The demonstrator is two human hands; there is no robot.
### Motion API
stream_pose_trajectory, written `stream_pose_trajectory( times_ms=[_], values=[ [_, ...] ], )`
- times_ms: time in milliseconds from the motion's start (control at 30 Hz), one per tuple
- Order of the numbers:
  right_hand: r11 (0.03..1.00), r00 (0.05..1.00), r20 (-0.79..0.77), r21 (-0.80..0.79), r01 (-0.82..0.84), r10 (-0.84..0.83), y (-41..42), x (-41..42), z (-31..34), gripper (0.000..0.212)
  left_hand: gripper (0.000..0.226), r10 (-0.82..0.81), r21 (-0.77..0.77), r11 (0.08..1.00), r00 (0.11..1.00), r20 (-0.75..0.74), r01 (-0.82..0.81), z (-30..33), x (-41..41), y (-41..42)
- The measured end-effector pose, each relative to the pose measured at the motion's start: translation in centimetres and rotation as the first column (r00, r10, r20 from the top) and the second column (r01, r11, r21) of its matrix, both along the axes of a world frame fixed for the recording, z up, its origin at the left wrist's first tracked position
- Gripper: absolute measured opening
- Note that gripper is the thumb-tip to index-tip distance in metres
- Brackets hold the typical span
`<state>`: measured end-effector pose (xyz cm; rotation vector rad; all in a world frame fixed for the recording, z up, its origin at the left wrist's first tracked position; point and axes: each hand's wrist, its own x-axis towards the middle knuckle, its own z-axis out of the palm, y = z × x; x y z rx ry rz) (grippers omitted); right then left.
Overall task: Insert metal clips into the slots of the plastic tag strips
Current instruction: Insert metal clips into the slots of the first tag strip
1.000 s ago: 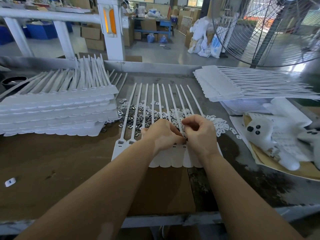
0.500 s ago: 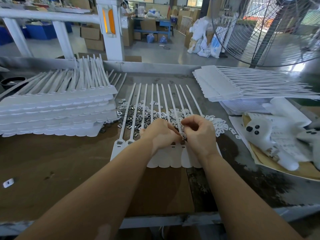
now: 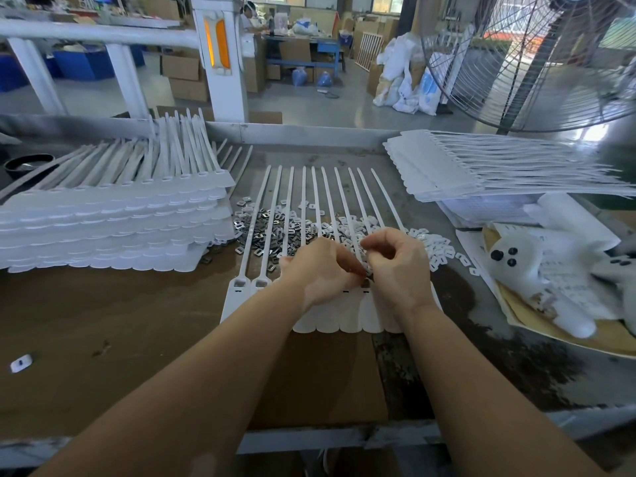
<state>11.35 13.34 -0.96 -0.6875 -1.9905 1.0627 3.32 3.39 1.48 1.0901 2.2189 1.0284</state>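
A brown workbench fills the lower frame. At left centre sits a tall stack of white tag strips; a flatter stack lies at upper right, under a large wire-guard fan. A white plush toy rests at the right edge. In the middle, one sheet of joined tag strips lies flat, its tails fanning toward the top over a heap of metal clips and white plastic pieces. The left hand presses curled fingers on the sheet's heads. The right hand, touching it, pinches a small clip at a slot.
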Motion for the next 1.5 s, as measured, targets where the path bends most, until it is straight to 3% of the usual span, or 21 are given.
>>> stream_pose_trajectory(
  times_ms=[767,933,1167,1500],
  values=[
    [1.0,1.0,0.024,-0.002,-0.003,0.003,0.0,0.2,0.1,0.026,0.02,-0.051,-0.049,0.998,0.984,-0.171,0.043,-0.2,0.1,-0.3],
    [1.0,1.0,0.025,-0.01,0.004,-0.004,-0.1,0.0,0.1,0.026,0.02,-0.013,-0.04,0.999,0.97,-0.243,0.004,-0.3,0.4,-0.4],
    [1.0,1.0,0.027,-0.013,0.001,-0.001,-0.3,0.2,0.3,0.026,0.03,0.001,-0.024,1.0,0.976,-0.216,-0.007,-0.5,0.3,-0.5],
    [1.0,0.999,0.038,-0.008,0.001,-0.001,-0.4,0.2,0.3,0.023,0.028,0.051,-0.02,0.998,0.939,-0.34,-0.061,-1.2,0.6,-0.3]
  ],
)
